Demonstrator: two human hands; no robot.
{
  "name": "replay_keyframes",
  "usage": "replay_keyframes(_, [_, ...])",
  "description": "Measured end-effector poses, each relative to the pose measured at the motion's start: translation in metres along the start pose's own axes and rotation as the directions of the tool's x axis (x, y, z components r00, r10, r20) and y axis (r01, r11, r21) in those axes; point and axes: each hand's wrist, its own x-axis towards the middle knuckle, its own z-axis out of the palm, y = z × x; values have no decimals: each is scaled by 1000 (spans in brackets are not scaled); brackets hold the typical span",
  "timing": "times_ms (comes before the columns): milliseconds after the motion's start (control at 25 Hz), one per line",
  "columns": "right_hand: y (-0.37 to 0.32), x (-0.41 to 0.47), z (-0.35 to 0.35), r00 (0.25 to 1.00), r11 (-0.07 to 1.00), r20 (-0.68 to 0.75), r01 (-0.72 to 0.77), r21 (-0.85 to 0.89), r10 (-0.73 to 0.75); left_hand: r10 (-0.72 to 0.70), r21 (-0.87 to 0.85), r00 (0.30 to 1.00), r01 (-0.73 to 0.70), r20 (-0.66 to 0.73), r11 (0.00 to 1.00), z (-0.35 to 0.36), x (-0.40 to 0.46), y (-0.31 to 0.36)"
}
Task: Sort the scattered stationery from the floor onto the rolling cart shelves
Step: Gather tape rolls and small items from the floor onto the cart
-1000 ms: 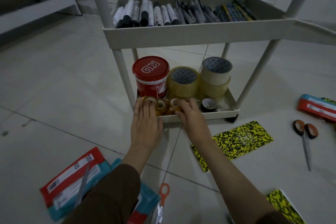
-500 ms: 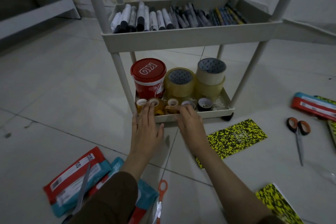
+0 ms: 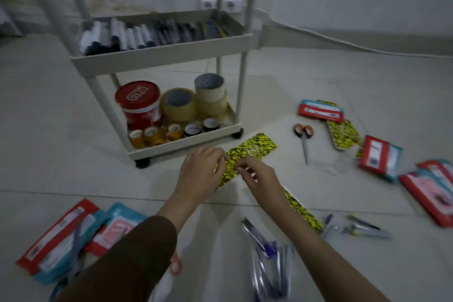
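Observation:
My left hand [image 3: 199,175] and my right hand [image 3: 261,180] are together on the floor over the near end of a yellow-and-black notebook [image 3: 255,146]. Both hands have curled fingers on its edge. The notebook lies flat just in front of the white rolling cart [image 3: 186,142]. On the cart's lower shelf stand a red tub [image 3: 138,103], big tape rolls [image 3: 177,104] and a front row of small tape rolls [image 3: 152,133]. Markers and pens [image 3: 127,37] fill the upper shelf.
On the floor lie scissors [image 3: 304,137], a second notebook [image 3: 302,213] under my right forearm, a third notebook [image 3: 343,133], red-and-teal packets at left [image 3: 58,235] and right [image 3: 380,157], loose pens [image 3: 264,252] and orange-handled scissors [image 3: 175,265].
Both hands have left the small tape rolls on the lower shelf and drawn back and right to the notebook. The view has swung right, so more of the floor shows.

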Motion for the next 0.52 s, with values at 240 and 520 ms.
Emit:
replay_keyframes(240, [14, -109, -91, 979, 974, -92, -190, -120, 179, 293, -115, 950, -281, 106, 953, 30, -5, 121])
replay_keyframes(520, [30, -253, -133, 869, 840, -223, -488, -238, 442, 581, -207, 714, -547, 391, 811, 96, -84, 215])
